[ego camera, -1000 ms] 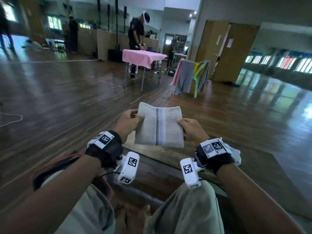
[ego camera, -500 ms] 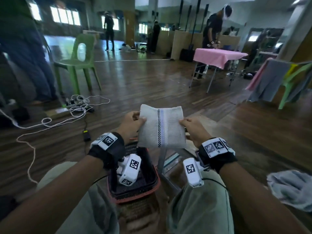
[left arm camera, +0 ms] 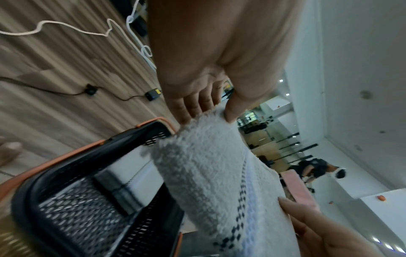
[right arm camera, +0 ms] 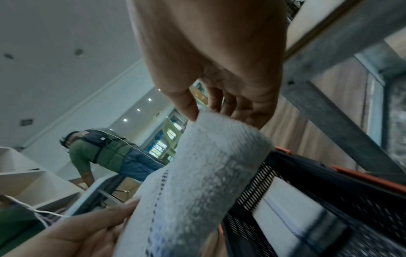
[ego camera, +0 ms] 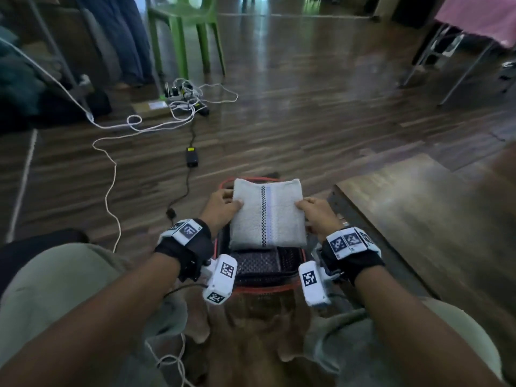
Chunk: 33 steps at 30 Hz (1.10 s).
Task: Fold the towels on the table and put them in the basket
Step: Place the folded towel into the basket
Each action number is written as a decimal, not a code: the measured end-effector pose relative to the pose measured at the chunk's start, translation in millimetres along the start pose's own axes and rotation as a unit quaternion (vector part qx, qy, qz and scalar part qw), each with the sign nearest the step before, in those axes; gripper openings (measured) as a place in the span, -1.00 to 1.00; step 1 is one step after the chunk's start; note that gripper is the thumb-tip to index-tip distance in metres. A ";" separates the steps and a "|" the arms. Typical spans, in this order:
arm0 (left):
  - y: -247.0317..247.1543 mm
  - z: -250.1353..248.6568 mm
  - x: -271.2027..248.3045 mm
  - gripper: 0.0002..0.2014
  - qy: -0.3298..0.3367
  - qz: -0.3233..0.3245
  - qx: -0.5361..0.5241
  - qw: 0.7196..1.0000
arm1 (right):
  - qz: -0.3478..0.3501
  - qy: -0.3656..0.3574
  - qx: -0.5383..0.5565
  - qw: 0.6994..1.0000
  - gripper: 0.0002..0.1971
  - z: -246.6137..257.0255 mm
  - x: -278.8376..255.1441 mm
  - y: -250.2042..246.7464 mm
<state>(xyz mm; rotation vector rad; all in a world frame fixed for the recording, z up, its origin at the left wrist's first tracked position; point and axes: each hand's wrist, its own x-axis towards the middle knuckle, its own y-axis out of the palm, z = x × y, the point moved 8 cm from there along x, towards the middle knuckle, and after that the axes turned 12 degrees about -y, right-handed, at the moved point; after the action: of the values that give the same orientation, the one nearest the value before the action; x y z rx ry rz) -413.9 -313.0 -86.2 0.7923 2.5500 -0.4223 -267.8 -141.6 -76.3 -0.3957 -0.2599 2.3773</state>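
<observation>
A folded grey towel with a black checked stripe and a pale violet band hangs flat just above a black mesh basket with an orange rim, on the floor between my knees. My left hand pinches the towel's left edge, thumb on top, fingers beneath. My right hand pinches the right edge the same way. In the left wrist view the towel sits over the basket. Another folded white towel lies inside the basket. The right wrist view shows the towel and basket.
The wooden table edge stands close on my right. White and black cables with a power adapter trail over the wooden floor ahead left. A green plastic chair stands farther back. My bare feet rest below the basket.
My view has swung down and left from the room to the floor. Both hands have carried the folded towel down to just above the basket, grips unchanged.
</observation>
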 end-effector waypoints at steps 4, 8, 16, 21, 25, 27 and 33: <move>10.2 58.3 56.8 -0.82 -0.095 0.004 0.022 0.995 | 0.028 0.067 -0.045 0.996 -0.80 -67.0 41.6 31.5; 20.8 104.8 108.4 -0.86 -0.151 -0.018 0.056 0.987 | 0.057 0.118 -0.118 0.984 -0.64 -121.3 82.9 59.4; 38.5 136.9 211.1 -0.64 -0.185 -0.076 0.092 0.975 | 0.064 0.116 -0.196 0.972 -0.77 -172.9 181.2 84.1; 47.3 139.3 263.7 -0.64 -0.198 -0.126 0.057 0.970 | 0.057 0.100 -0.209 0.971 -0.69 -187.4 242.0 96.7; 54.7 150.0 295.6 -0.68 -0.197 -0.139 0.059 0.969 | 0.058 0.098 -0.211 0.971 -0.80 -211.3 267.7 106.2; 56.9 159.8 303.6 -0.67 -0.200 -0.148 0.061 0.967 | 0.055 0.101 -0.195 0.974 -0.82 -223.2 272.2 109.2; 56.4 174.9 310.9 -0.65 -0.191 -0.186 0.074 0.961 | 0.044 0.098 -0.177 0.978 -0.67 -235.7 277.8 110.7</move>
<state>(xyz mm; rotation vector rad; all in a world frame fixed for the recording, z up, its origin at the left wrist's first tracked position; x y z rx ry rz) -556.4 -196.2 -396.9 0.2361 2.3090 -0.8073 -449.4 -16.9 -387.0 -0.8176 -0.5865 2.3563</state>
